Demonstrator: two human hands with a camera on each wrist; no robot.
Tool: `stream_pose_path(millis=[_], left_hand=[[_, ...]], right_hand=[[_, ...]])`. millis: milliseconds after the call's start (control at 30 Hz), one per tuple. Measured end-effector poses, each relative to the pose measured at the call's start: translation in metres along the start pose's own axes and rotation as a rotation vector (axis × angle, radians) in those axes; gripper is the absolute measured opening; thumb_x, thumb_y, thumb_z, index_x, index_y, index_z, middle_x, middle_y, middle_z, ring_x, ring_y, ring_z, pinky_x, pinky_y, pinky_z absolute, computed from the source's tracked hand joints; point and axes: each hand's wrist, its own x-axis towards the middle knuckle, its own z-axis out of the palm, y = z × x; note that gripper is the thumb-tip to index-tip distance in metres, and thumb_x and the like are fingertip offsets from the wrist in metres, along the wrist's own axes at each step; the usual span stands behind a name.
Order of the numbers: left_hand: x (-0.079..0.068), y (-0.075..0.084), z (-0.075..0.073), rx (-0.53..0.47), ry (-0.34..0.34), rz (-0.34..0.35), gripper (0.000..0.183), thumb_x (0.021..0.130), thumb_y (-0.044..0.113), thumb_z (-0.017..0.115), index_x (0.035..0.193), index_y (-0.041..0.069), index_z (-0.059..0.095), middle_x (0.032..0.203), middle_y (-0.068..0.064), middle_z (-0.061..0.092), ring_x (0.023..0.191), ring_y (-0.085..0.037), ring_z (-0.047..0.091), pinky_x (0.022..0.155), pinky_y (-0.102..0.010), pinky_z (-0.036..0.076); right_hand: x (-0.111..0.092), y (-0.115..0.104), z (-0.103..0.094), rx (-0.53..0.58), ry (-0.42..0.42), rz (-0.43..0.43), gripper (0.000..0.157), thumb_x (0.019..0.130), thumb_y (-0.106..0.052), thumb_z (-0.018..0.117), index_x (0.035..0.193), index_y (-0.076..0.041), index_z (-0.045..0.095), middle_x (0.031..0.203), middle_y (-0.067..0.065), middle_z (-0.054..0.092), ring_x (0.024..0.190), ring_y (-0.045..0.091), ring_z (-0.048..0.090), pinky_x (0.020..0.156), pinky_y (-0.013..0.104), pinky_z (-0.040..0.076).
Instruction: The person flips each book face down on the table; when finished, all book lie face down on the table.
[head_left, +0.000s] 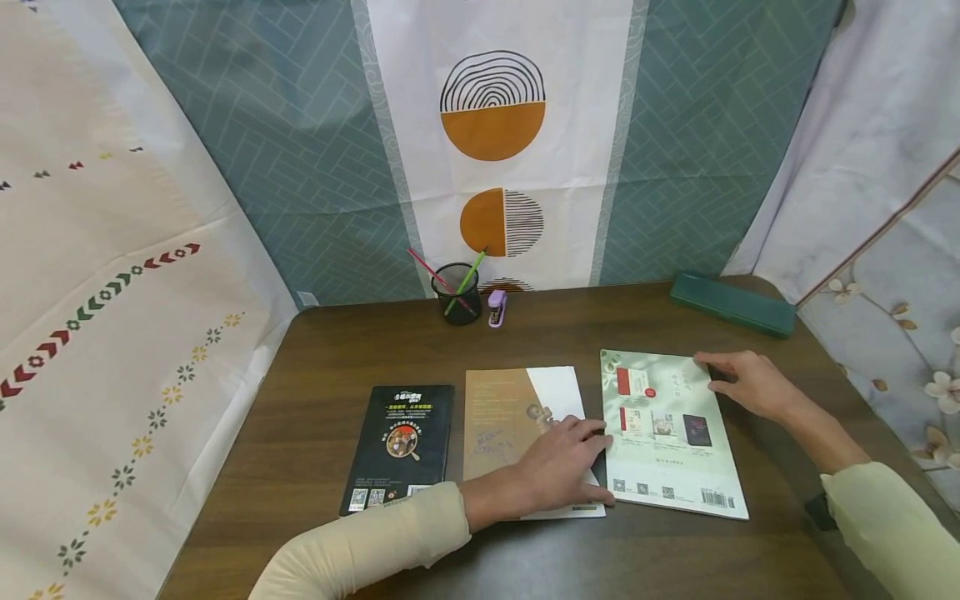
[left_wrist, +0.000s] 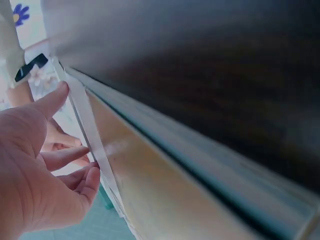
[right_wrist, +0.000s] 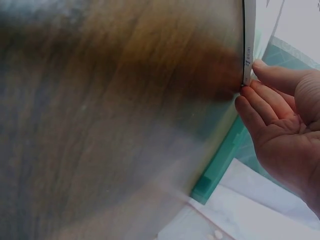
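Observation:
A pale green magazine [head_left: 667, 467] lies flat at the right of a row of three, printed with small book pictures and a barcode. My left hand [head_left: 562, 467] reaches across a brown and white book [head_left: 491, 417], its fingertips and thumb right at the magazine's left edge. In the left wrist view, the left hand [left_wrist: 45, 165] has its fingers spread along that edge. My right hand [head_left: 753, 383] touches the magazine's upper right corner and side; the right wrist view shows the right hand [right_wrist: 285, 110] with fingertips against the spine [right_wrist: 248, 45]. A black book [head_left: 401, 433] lies at left.
At the table's [head_left: 330, 350] back stands a black mesh pen cup [head_left: 459, 304] holding a red and a green pencil. Beside it is a small purple stapler [head_left: 497, 307]. A dark green box [head_left: 731, 304] lies at the back right. Patterned cloths [head_left: 300, 125] hang around the table.

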Motion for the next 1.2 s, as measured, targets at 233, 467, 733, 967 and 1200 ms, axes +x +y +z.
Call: stream_pose_path(millis=[233, 467, 733, 967, 1200], left_hand=[[0.000, 0.002, 0.000, -0.004, 0.020, -0.015, 0.079, 0.087, 0.067, 0.079, 0.148, 0.018, 0.063, 0.157, 0.001, 0.053, 0.133, -0.013, 0.051, 0.109, -0.024, 0.043], [-0.001, 0.011, 0.000, 0.039, 0.057, 0.005, 0.080, 0.086, 0.070, 0.077, 0.145, 0.017, 0.064, 0.153, -0.001, 0.055, 0.131, -0.014, 0.053, 0.108, -0.024, 0.044], [-0.001, 0.017, 0.003, 0.085, 0.088, -0.016, 0.083, 0.083, 0.075, 0.076, 0.143, 0.018, 0.065, 0.150, 0.000, 0.056, 0.129, -0.014, 0.054, 0.104, -0.024, 0.047], [-0.002, 0.021, 0.004, 0.118, 0.124, -0.023, 0.085, 0.079, 0.079, 0.077, 0.138, 0.020, 0.066, 0.144, 0.001, 0.058, 0.124, -0.013, 0.057, 0.101, -0.022, 0.048], [-0.001, 0.023, 0.006, 0.131, 0.142, -0.020, 0.085, 0.077, 0.081, 0.077, 0.136, 0.021, 0.067, 0.140, 0.002, 0.059, 0.123, -0.012, 0.057, 0.103, -0.022, 0.047]], right_hand=[[0.003, -0.001, -0.001, 0.011, -0.005, 0.009, 0.056, 0.094, 0.005, 0.075, 0.145, 0.014, 0.055, 0.146, 0.041, 0.049, 0.129, 0.061, 0.053, 0.100, 0.069, 0.049], [0.005, -0.003, -0.002, 0.034, -0.010, 0.013, 0.055, 0.095, 0.005, 0.073, 0.146, 0.013, 0.054, 0.148, 0.041, 0.048, 0.130, 0.061, 0.052, 0.100, 0.068, 0.049], [0.009, -0.003, 0.000, 0.047, -0.020, 0.023, 0.055, 0.095, 0.006, 0.072, 0.147, 0.012, 0.054, 0.149, 0.041, 0.046, 0.130, 0.062, 0.051, 0.100, 0.068, 0.049], [0.011, -0.001, 0.002, 0.061, -0.014, 0.012, 0.055, 0.095, 0.008, 0.072, 0.147, 0.012, 0.054, 0.148, 0.042, 0.047, 0.130, 0.061, 0.052, 0.098, 0.067, 0.051], [0.011, 0.000, 0.004, 0.069, -0.011, 0.015, 0.055, 0.095, 0.008, 0.071, 0.146, 0.013, 0.053, 0.147, 0.042, 0.048, 0.130, 0.061, 0.052, 0.098, 0.067, 0.051]])
